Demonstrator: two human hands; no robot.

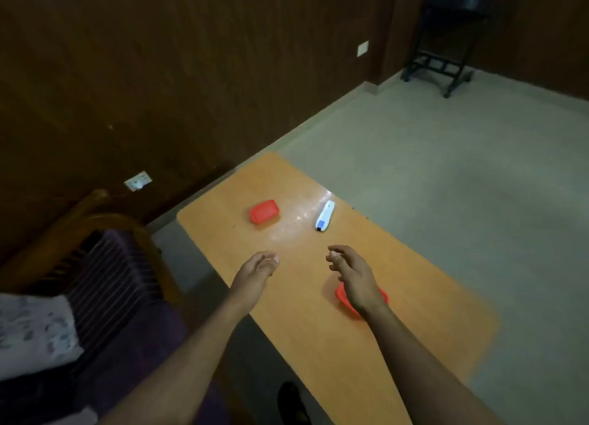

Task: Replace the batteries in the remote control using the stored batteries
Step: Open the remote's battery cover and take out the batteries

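The remote control (325, 216) lies flat on the orange table (414, 335), toward its far end and near the right edge, its long axis running away from the person. To its left, well apart, sits a closed red container (264, 211). A second red piece (345, 302), perhaps a lid or a shallow box, lies nearer the person and is partly covered by the right wrist. No batteries are visible; whether either red piece stores them cannot be told.

Both hands hover above the table short of the remote. The left hand (255, 273) has its fingers loosely drawn together and carries nothing. The right hand (349, 273) is relaxed with its fingers slightly curled and spread, also empty.

The remote looks like a slim, stiff plastic bar, probably light and smooth enough to skid on the glossy table. It would best be taken across its narrow sides near the middle, then turned over so a thumb can slide the battery cover. The container also looks light and rigid, so one hand should steady its body while the other lifts the lid.
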